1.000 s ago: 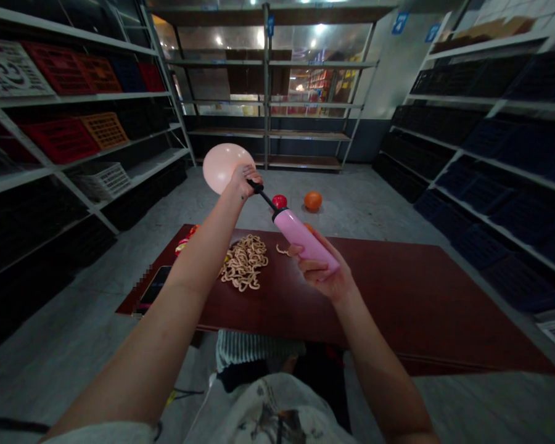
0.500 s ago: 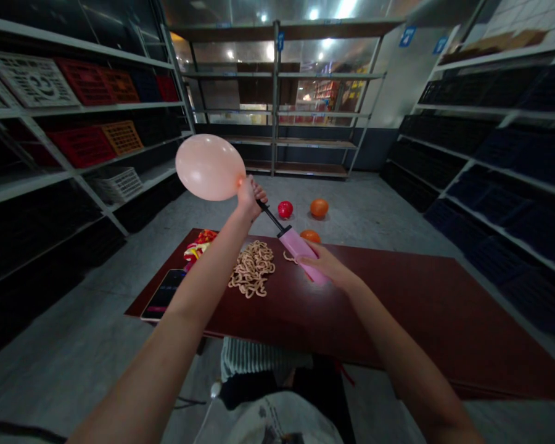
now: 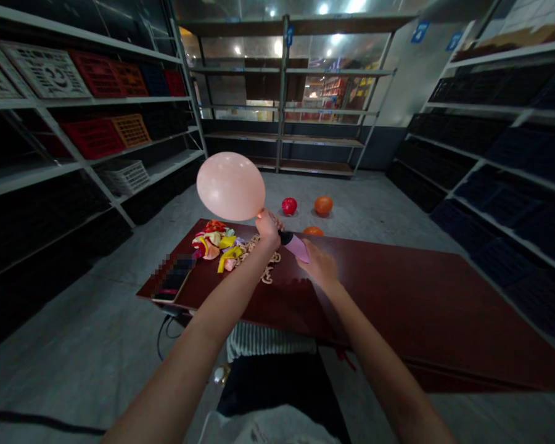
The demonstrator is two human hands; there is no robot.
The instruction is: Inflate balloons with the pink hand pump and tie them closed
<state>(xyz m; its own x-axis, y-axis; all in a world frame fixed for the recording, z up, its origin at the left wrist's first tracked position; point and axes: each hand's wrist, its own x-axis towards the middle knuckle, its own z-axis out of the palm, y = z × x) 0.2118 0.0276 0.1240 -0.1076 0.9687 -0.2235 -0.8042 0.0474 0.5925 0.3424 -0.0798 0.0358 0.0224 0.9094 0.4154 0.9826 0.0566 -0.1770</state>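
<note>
While inflated, peach balloon [image 3: 230, 186] atop left hand [image 3: 268, 227]

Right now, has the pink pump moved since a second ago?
Yes, the pink pump has dropped: its top end now sits level with the table's far edge, where earlier it stood clearly above that edge.

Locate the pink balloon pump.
In the head view, the pink hand pump sits over the dark red table, between the left hand, under the balloon, and the right hand, which touches it.
</note>
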